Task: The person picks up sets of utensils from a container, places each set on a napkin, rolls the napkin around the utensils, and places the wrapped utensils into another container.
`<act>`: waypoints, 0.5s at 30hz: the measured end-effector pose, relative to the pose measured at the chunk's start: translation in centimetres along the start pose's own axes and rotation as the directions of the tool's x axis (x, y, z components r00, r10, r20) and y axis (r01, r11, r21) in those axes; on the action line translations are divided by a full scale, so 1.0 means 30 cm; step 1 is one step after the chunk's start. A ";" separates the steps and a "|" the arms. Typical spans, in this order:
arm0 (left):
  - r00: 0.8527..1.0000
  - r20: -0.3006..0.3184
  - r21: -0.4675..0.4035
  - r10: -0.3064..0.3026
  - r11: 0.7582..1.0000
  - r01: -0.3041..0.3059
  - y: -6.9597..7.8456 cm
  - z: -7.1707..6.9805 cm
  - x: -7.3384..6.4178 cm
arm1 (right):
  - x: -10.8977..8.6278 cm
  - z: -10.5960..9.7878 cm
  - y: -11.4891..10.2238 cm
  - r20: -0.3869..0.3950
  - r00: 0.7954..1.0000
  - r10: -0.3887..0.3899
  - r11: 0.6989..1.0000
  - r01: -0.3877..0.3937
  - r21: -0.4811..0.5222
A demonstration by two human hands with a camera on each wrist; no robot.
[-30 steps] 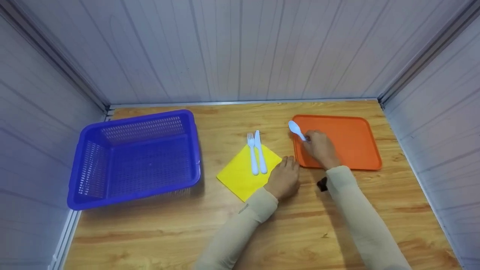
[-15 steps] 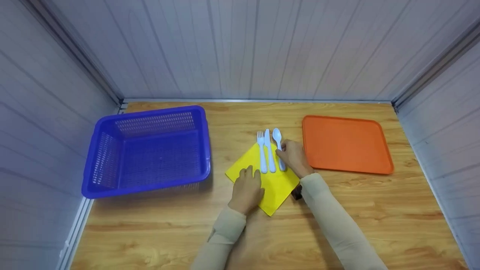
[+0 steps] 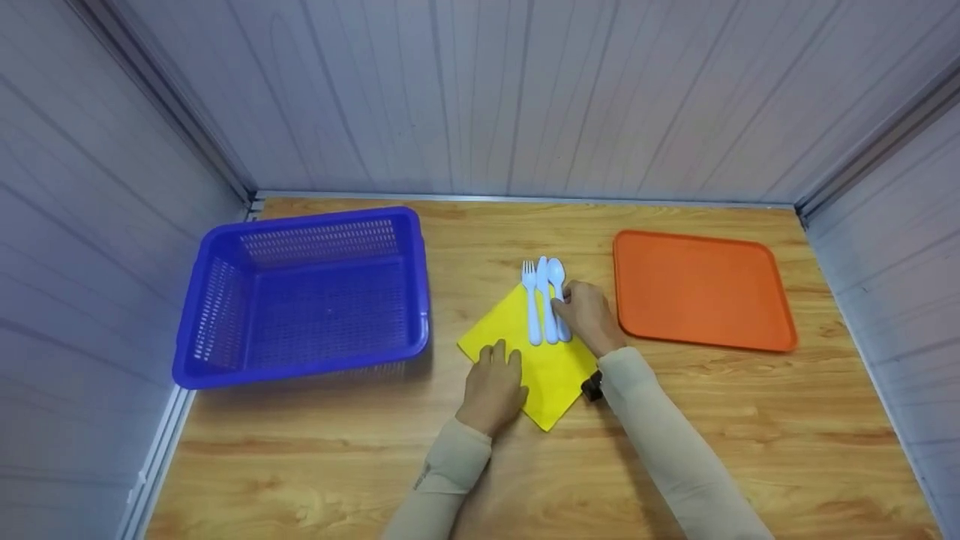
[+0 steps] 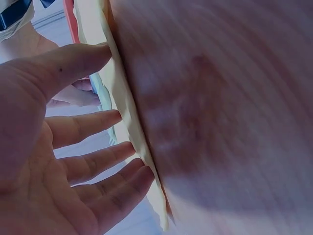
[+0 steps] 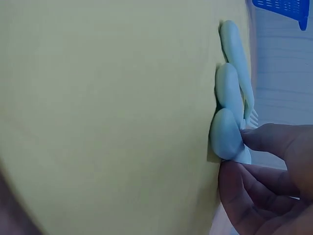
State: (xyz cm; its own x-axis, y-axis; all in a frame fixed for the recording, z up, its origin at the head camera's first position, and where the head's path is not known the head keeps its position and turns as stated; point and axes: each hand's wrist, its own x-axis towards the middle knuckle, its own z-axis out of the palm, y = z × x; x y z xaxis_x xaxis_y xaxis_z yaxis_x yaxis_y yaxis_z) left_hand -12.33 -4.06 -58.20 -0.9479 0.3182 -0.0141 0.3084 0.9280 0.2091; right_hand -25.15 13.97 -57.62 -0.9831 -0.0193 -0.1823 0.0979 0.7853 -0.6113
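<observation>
A yellow napkin (image 3: pixel 551 382) lies cornerwise on the wooden table. Across its upper part rest a white fork (image 3: pixel 532 300), a white knife (image 3: pixel 547 300) and a white spoon (image 3: pixel 556 271), side by side from left to right. My right hand (image 3: pixel 592 315) pinches the spoon's handle (image 5: pixel 226 134) between thumb and fingers, right beside the knife. With fingers spread and fairly straight, my left hand (image 3: pixel 493 386) rests at the napkin's lower left edge; its fingertips touch the cloth (image 4: pixel 129 112) in the left wrist view.
A blue plastic basket (image 3: pixel 300 370) with perforated walls stands on the left. An orange tray (image 3: pixel 705 292) lies to the right of the napkin. Pale panel walls (image 3: pixel 480 97) enclose the table at the back and sides. A small dark object (image 3: pixel 592 386) shows at my right wrist.
My right hand has brought the spoon left from over the tray onto the napkin, then closer against the knife. My left hand has moved from the napkin's right side to its lower left edge.
</observation>
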 end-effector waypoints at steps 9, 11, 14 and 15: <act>0.997 -0.063 0.017 0.048 0.999 -0.047 -0.002 0.001 -0.007 | -0.010 -0.011 0.005 -0.006 0.999 -0.034 0.999 0.034 -0.043; 0.989 -0.116 0.035 0.091 0.996 -0.087 -0.008 -0.004 -0.016 | -0.025 -0.019 0.010 -0.024 0.994 -0.102 0.992 0.100 -0.078; 0.978 -0.137 0.046 0.159 0.987 -0.154 -0.016 -0.016 -0.028 | -0.070 -0.042 0.021 -0.023 0.976 -0.218 0.965 0.212 -0.155; 0.975 -0.130 0.041 0.180 0.983 -0.176 -0.018 -0.021 -0.031 | -0.090 -0.050 0.026 -0.018 0.966 -0.259 0.951 0.251 -0.181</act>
State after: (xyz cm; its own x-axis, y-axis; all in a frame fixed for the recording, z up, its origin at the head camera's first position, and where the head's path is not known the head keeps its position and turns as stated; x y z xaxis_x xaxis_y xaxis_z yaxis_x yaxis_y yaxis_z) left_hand -11.68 -4.97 -57.69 -0.8790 0.4523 0.1507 0.4737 0.8646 0.1678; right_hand -22.66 15.57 -56.45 -0.9776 -0.2105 -0.0039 -0.1819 0.8537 -0.4880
